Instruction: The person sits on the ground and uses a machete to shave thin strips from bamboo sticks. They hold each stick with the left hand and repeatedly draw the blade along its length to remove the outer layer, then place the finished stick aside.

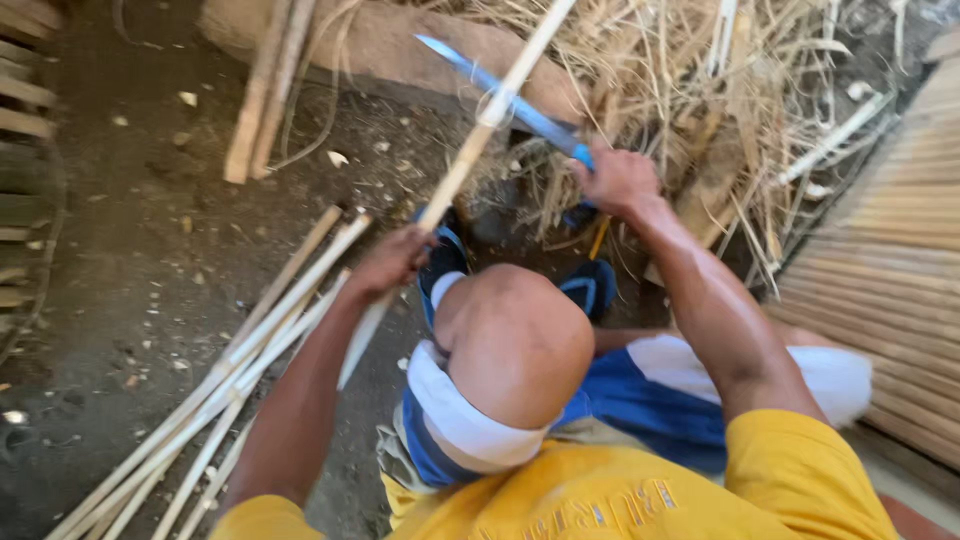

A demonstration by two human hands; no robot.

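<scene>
My left hand (392, 260) grips a long pale bamboo stick (470, 160) that slants up and to the right across the view. My right hand (617, 180) holds a knife with a blue blade (500, 95) by its handle. The blade crosses the stick near its upper part, touching or almost touching it. My bent knee (515, 340) in blue and white shorts sits below both hands.
A bundle of peeled bamboo sticks (230, 380) lies on the dirt floor at the left. Dry husks and shavings (700, 90) pile up at the back right. A slatted bamboo mat (890, 270) lies at the right. Two thicker poles (265, 90) lean at the back.
</scene>
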